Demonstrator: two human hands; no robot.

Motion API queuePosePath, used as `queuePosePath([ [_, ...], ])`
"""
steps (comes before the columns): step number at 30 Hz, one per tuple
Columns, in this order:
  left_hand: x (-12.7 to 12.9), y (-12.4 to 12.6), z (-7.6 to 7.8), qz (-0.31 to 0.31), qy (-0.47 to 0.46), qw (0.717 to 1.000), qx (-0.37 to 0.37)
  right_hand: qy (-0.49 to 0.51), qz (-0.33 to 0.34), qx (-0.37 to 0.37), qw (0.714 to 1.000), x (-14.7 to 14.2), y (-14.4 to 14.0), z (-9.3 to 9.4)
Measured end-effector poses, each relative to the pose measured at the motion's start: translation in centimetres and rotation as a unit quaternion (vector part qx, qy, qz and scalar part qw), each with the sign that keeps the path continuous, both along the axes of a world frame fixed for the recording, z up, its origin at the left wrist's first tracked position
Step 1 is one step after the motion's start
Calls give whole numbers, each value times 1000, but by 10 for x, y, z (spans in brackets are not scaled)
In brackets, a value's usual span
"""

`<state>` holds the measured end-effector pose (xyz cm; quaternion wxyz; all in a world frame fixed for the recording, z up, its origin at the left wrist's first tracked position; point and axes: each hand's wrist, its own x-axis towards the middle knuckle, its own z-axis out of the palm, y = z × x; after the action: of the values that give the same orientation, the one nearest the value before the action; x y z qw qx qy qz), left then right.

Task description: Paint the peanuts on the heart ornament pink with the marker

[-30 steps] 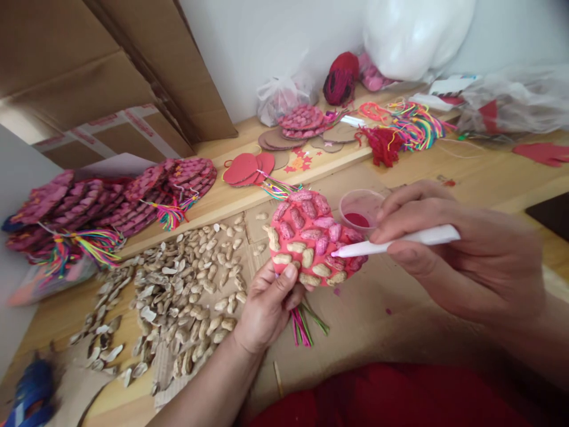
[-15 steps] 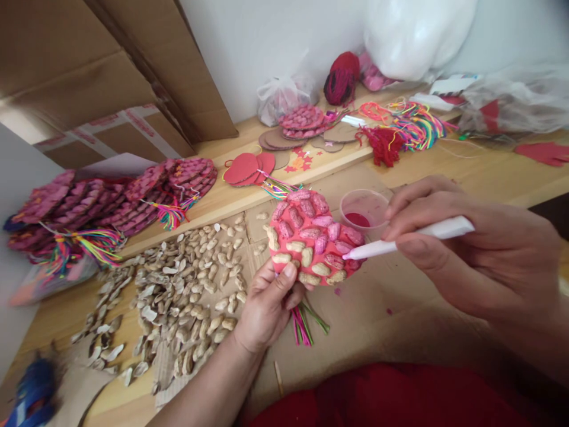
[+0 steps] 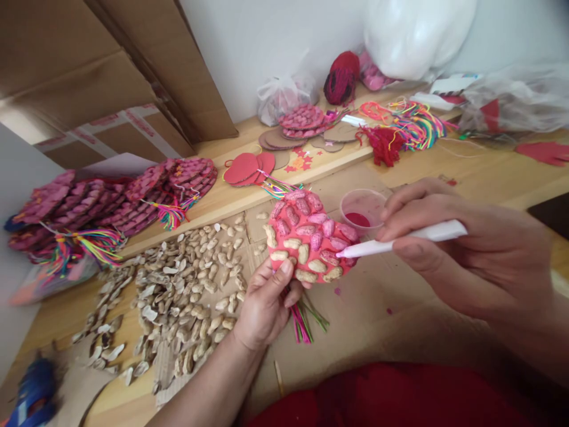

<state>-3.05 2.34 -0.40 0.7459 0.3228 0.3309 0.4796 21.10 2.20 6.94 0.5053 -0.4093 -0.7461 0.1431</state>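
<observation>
L hand (image 3: 262,305) grips round red peanut-shell disc (image 3: 306,237) at lower-left edge; R hand (image 3: 471,255) pinches white brush (image 3: 400,240), shaft lying across, tip on disc's right edge.

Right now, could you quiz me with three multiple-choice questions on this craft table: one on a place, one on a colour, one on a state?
1. Where is the small cup?
A. behind the red disc
B. on the peanut shells
C. in the left hand

2. What colour is the brush handle?
A. blue
B. white
C. black

3. The disc's shells are
A. all painted
B. partly painted
C. all bare

Answers: 1 A, the cup stands just beyond the disc. 2 B, the handle in the right hand is white. 3 B, upper shells pink, lower ones tan.
</observation>
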Motion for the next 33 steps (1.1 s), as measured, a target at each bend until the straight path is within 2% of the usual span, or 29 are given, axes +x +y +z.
queuePosePath([
  [5, 1, 1, 0, 0, 2, 1000, 1, 29, -3, 12, 999, -1, 0, 0],
  [17, -1, 0, -1, 9, 14, 1000, -7, 15, 16, 13, 1000, -1, 0, 0],
  [22, -1, 1, -1, 9, 10, 1000, -9, 25, -7, 10, 1000, -1, 0, -1],
  [28, 0, 1, -1, 9, 20, 1000, -14, 14, -2, 25, 1000, 0, 1, -3],
  [33, 0, 0, 0, 14, 21, 1000, -18, 18, 3, 8, 1000, 0, 1, -2],
])
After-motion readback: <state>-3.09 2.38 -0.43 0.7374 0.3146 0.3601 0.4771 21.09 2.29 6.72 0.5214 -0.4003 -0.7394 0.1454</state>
